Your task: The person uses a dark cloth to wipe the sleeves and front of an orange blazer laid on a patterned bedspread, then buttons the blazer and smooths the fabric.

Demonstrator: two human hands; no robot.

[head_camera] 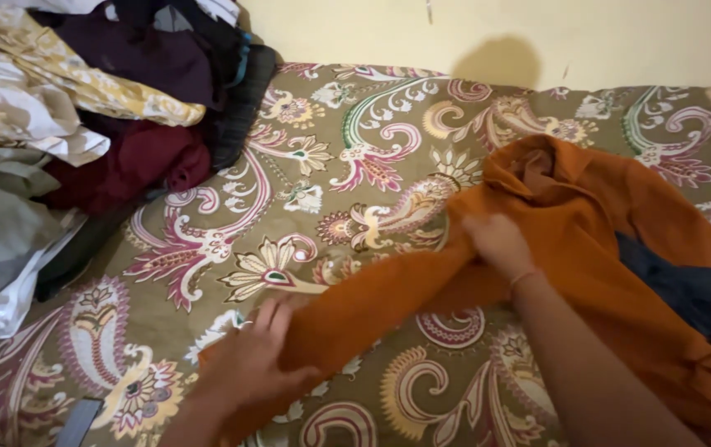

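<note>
Matt orange cloth garment (587, 248), smooth printed paisley bedsheet (355, 165), soft heaped clothes (99, 124)

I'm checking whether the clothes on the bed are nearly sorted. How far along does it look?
No folded stack shows anywhere. In hand: a rust-orange cloth garment lies spread and rumpled on the paisley-patterned bedspread; the left hand presses flat on its sleeve end, the right hand bunches the fabric mid-garment. Left: a jumbled heap of maroon, dark, yellow-printed and grey clothes at the upper left, and a dark blue cloth beside the orange one.
</note>
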